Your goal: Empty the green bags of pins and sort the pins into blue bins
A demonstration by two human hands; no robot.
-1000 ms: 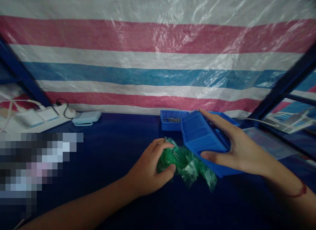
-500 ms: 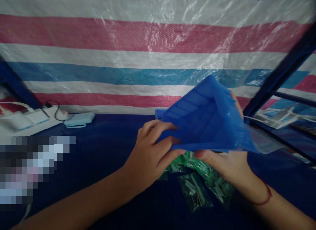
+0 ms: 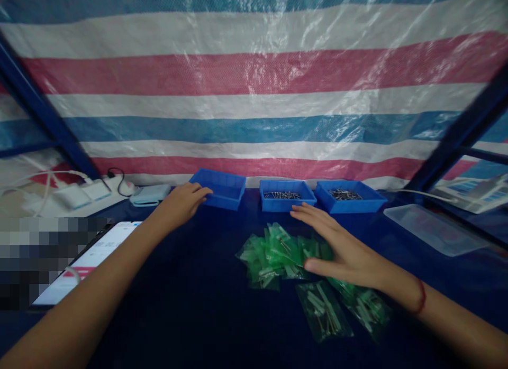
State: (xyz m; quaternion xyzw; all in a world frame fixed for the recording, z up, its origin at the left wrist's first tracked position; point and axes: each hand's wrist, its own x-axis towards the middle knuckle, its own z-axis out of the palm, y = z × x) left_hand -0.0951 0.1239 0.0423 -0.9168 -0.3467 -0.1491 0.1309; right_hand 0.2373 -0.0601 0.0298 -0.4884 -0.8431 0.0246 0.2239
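An empty blue bin (image 3: 223,189) stands at the back left, with my left hand (image 3: 180,206) at its near left edge, the fingers closed on its rim. My right hand (image 3: 337,242) is spread and holds nothing, over the right part of a pile of green plastic packets (image 3: 278,250). One packet with pale plugs and screws (image 3: 323,309) lies nearer, in front of the pile. Behind the pile are a middle blue bin (image 3: 288,204) of screws and a right blue bin (image 3: 351,205) of metal pieces.
On the left lie a phone (image 3: 99,252), a light blue case (image 3: 150,195) and a white power strip (image 3: 93,197) with cables. A clear plastic lid (image 3: 434,230) lies at the right. A striped sheet (image 3: 254,73) hangs behind.
The blue bin held tilted in both hands is now down at the back left. My hands have separated, the right one letting go. The view has shifted, showing two bins with metal parts.
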